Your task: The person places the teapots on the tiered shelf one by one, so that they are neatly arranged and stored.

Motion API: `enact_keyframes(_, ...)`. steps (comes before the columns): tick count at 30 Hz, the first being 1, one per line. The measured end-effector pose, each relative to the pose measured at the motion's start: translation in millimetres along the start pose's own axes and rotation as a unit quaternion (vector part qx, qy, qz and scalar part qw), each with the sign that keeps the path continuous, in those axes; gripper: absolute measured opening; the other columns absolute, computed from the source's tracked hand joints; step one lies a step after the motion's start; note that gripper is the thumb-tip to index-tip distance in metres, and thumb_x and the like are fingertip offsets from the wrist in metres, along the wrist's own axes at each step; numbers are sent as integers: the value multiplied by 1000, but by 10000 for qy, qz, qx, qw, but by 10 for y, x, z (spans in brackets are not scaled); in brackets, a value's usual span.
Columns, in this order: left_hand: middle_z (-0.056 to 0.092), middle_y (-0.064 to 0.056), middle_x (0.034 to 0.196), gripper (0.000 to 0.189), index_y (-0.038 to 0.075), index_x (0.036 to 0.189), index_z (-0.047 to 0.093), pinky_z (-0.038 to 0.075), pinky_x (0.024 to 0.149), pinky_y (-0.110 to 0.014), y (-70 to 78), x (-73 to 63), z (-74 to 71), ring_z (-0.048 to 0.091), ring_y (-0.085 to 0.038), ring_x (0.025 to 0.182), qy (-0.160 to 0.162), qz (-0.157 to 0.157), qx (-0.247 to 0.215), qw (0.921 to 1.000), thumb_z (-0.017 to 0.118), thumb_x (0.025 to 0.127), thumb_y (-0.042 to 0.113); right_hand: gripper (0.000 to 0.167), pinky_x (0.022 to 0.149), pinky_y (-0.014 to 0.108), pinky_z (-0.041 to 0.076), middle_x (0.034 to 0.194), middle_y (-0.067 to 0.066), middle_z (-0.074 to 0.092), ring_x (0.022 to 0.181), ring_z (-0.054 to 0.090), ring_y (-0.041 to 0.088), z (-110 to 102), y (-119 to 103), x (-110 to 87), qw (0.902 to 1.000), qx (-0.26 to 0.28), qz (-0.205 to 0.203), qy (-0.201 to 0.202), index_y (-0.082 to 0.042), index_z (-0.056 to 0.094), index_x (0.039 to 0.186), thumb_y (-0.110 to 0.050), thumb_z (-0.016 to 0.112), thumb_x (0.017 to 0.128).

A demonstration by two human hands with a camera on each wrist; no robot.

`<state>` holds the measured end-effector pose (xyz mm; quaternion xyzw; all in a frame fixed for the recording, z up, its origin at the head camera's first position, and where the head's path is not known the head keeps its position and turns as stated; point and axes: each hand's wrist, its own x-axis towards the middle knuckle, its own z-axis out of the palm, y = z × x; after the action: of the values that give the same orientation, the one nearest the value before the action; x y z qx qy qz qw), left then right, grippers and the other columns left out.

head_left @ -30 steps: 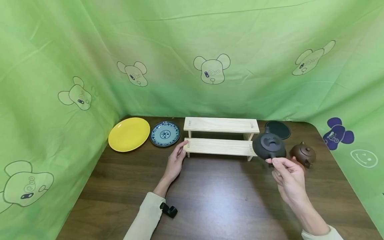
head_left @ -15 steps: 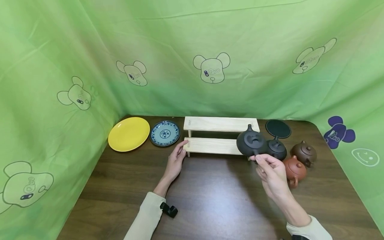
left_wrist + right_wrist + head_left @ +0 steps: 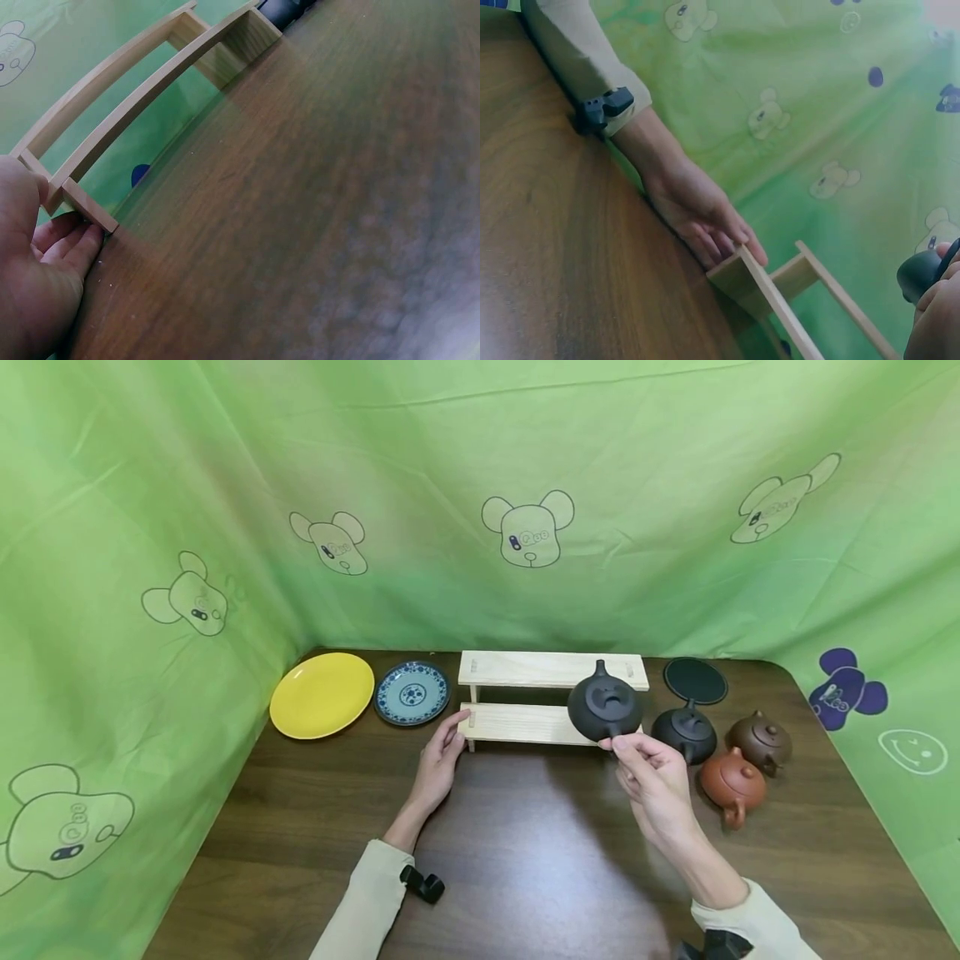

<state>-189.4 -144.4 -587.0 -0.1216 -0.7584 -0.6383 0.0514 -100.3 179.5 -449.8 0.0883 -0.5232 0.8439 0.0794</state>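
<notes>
My right hand (image 3: 660, 781) pinches the handle of a black teapot (image 3: 603, 706) between thumb and fingers. The teapot is held up in front of the right part of a two-step wooden stand (image 3: 517, 723), its spout pointing away. At the stand's left end my left hand (image 3: 441, 760) grips the lower step. In the left wrist view, the thumb of that left hand (image 3: 37, 262) is up by the board and the fingers are curled against the leg. The right wrist view shows only part of the black teapot (image 3: 919, 276) at its edge.
Right of the stand are a second black teapot (image 3: 686, 733), a reddish-brown teapot (image 3: 733, 779), a dark brown teapot (image 3: 760, 742) and a dark round mat (image 3: 696, 681). To the left lie a yellow plate (image 3: 322, 696) and a blue patterned plate (image 3: 412, 693). Green cloth (image 3: 420, 602) hangs behind.
My right hand has carried the black teapot leftward to the front of the stand, uncovering the other black teapot and the reddish-brown one. The left hand stays on the stand.
</notes>
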Motion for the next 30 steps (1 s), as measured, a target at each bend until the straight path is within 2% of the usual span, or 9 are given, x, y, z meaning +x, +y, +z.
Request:
enact_keyframes(3,58,-8,164,43,29,161,59,45,124,-38,-146,35,-16,53,-25,153,-64,-165,-180,9997,56,118,31,37,48,33,0,64,-8,55,54,10,18,32,23,38,10000,-8,33,11,-5,83,96,13,53,108)
enact_keyframes(6,59,-6,164,43,31,161,59,44,124,-37,-148,41,-18,53,-23,153,-98,-235,-272,9993,57,118,31,37,49,34,-1,65,-7,59,54,9,18,52,48,68,10000,-4,38,30,-5,82,95,14,53,108)
enact_keyframes(7,59,-5,164,42,32,160,60,44,125,-35,-122,36,-14,53,-21,153,-90,-292,-310,9991,57,118,32,37,49,34,-1,66,-7,61,54,9,18,62,56,75,10000,-20,33,79,-5,82,95,14,54,108)
enact_keyframes(10,61,-11,162,41,25,159,61,46,124,-38,41,-1,-1,56,-24,151,-44,-99,-179,9998,55,119,27,37,50,34,-1,66,-8,60,54,8,18,90,77,103,9999,-11,36,108,-7,83,94,13,54,108)
enact_keyframes(15,59,-23,160,43,12,160,57,47,122,-55,303,-67,14,58,-39,148,-16,233,-51,9997,51,119,23,39,50,34,-2,62,-10,53,54,8,18,159,110,158,9999,4,54,161,-9,83,93,13,55,108)
enact_keyframes(18,60,-20,160,43,15,160,59,48,122,-48,300,-65,17,59,-34,147,22,219,-12,9998,52,119,25,40,51,34,-1,61,-10,53,54,9,17,209,126,191,9996,-2,119,240,-10,84,92,12,55,107)
enact_keyframes(21,63,-15,159,42,19,160,60,51,118,-36,193,-49,11,60,-25,146,40,268,99,9996,53,119,28,40,51,33,0,68,-8,65,54,11,15,260,128,221,9993,-6,212,309,-12,84,90,12,56,107)
enact_keyframes(27,58,-21,162,44,14,161,57,48,122,-50,227,-50,15,55,-37,151,-9,207,-26,9998,52,119,28,41,51,30,3,81,-7,76,55,14,13,346,122,276,9993,-21,276,267,-13,83,89,10,56,108)
enact_keyframes(30,58,-17,163,43,17,160,59,47,123,-45,259,-49,18,54,-35,152,40,21,18,10000,53,119,28,40,51,30,3,77,-7,75,54,15,12,390,133,312,9993,-80,271,234,-13,83,89,10,57,108)
